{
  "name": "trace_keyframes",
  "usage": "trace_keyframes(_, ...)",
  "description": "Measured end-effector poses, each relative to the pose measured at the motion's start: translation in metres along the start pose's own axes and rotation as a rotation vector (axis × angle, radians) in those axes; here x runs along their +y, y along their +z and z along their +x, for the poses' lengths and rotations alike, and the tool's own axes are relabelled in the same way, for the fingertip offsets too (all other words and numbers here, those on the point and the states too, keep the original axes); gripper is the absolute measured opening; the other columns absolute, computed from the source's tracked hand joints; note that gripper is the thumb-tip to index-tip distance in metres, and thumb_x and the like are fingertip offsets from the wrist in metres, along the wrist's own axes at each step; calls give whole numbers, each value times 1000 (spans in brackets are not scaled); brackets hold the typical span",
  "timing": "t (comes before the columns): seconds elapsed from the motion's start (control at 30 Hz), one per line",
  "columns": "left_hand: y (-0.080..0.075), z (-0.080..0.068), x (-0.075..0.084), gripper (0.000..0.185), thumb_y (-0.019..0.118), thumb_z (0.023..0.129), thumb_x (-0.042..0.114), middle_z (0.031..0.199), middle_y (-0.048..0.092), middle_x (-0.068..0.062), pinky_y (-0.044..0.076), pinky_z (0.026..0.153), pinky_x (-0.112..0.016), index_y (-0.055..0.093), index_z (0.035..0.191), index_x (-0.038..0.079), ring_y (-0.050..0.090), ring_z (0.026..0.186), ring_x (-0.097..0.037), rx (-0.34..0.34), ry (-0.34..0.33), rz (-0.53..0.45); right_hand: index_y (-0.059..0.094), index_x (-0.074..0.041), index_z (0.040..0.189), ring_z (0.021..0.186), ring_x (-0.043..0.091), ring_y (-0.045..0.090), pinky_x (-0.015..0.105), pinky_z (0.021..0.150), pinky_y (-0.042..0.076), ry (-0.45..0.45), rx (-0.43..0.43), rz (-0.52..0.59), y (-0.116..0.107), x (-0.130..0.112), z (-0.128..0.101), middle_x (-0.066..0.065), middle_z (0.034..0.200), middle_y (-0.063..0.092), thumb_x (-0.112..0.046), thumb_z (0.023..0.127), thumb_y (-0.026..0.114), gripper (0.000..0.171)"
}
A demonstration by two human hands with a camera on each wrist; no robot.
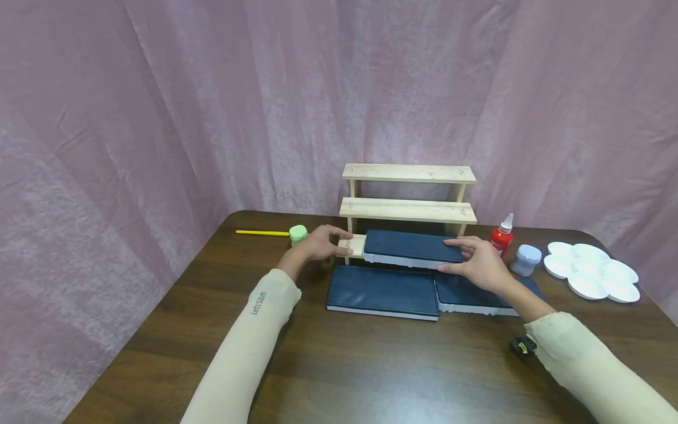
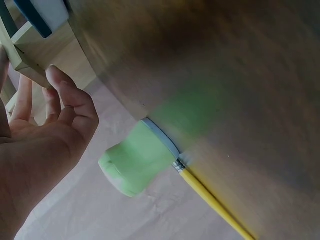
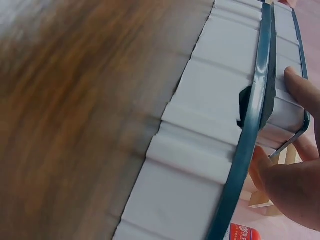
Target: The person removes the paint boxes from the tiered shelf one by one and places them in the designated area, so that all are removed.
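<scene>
**Three dark blue cases counted; one being held on the bottom step of the wooden rack**

Three dark blue flat cases are showing. One case (image 1: 413, 247) is lying on the lowest step of a three-step wooden rack (image 1: 408, 209); a second case (image 1: 382, 291) and a third case (image 1: 474, 294) are lying side by side on the dark wooden surface (image 1: 371, 371), just in front of the rack.

The right hand (image 1: 479, 262) is pinching the right end of the case on the step, fingers over the top edge and thumb at the front edge. The left hand (image 1: 318, 243) is resting against the left end of the bottom step, fingers loosely curved, thumb touching the wood; it is gripping nothing.

Also showing, one of each: a green jar (image 1: 298, 234) just behind the left hand, a yellow pencil-like stick (image 1: 262, 233) beside it, a red squeeze bottle (image 1: 502, 235), a pale blue jar (image 1: 526, 259) and a white flower-shaped palette (image 1: 590, 271).
</scene>
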State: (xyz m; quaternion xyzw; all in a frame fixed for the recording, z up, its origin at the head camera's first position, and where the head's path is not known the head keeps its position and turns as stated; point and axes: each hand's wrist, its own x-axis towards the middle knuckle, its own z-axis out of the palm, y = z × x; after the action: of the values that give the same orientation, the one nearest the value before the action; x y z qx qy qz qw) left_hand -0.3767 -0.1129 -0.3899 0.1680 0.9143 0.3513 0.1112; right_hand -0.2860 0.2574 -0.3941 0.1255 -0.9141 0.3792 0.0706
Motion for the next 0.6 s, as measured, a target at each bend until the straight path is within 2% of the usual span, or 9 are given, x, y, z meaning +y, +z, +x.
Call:
trace_keyframes(0.4, 1, -1, 2, 46, 80, 85, 31, 141, 53, -10, 41, 104, -48, 68, 129, 21, 48, 121, -30, 2, -16, -10, 62, -3, 132, 118, 51, 56, 51, 95, 46, 51, 43, 80, -7, -5, -12, 26, 135, 49, -40, 78, 85, 69)
trace_keyframes(0.6, -1, -2, 3, 47, 80, 85, 31, 141, 53, -10, 42, 102, -49, 68, 129, 20, 48, 118, -30, 5, -22, -4, 65, -1, 129, 116, 48, 58, 49, 94, 46, 23, 94, 70, -9, -8, -15, 23, 132, 51, -38, 79, 85, 65)
